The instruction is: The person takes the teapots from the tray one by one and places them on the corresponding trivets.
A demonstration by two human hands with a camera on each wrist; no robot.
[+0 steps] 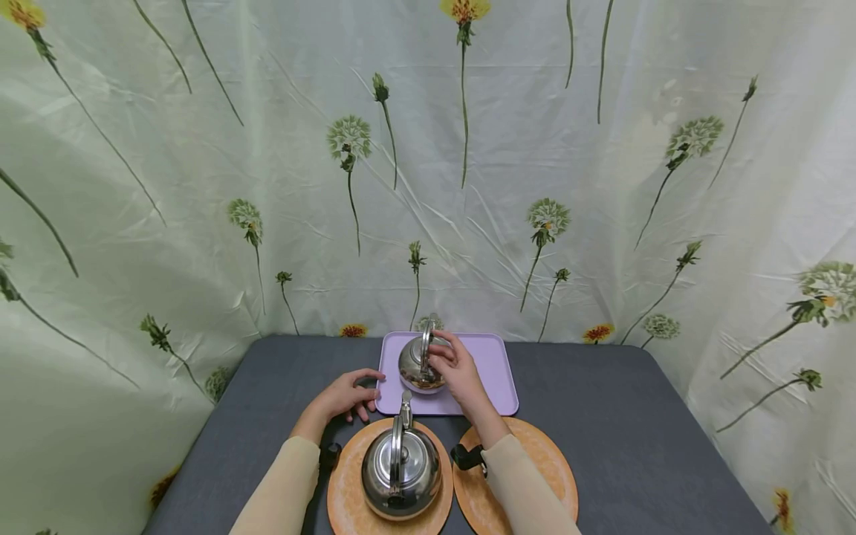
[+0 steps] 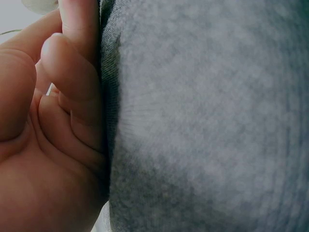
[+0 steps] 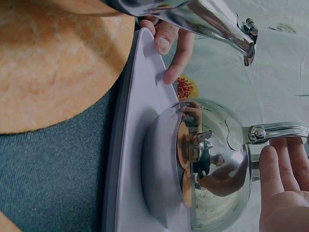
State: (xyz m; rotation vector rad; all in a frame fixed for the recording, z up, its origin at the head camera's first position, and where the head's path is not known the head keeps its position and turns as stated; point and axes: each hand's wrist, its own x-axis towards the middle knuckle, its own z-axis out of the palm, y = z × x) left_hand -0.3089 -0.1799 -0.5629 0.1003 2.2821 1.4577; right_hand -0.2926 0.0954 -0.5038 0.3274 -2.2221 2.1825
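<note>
Standing on the lilac tray (image 1: 496, 379) is a shiny metal kettle (image 1: 411, 365) with an arched handle. My right hand (image 1: 458, 374) is at that handle; in the right wrist view its fingers (image 3: 287, 164) extend fairly straight beside and behind the handle (image 3: 285, 129). My left hand (image 1: 344, 394) is at the tray's left edge, fingers loosely bent, fingertips right at the rim. In the left wrist view the left palm (image 2: 48, 145) lies beside the grey cloth. A second metal kettle (image 1: 401, 475) stands nearer me on a round orange mat, spout towards the tray.
The left round orange mat (image 1: 345, 490) lies under the nearer kettle. Another round orange mat (image 1: 551, 464) lies to its right, partly beneath my right forearm. Dark grey cloth (image 1: 622, 431) covers the table, and a flowered curtain (image 1: 495, 223) hangs behind.
</note>
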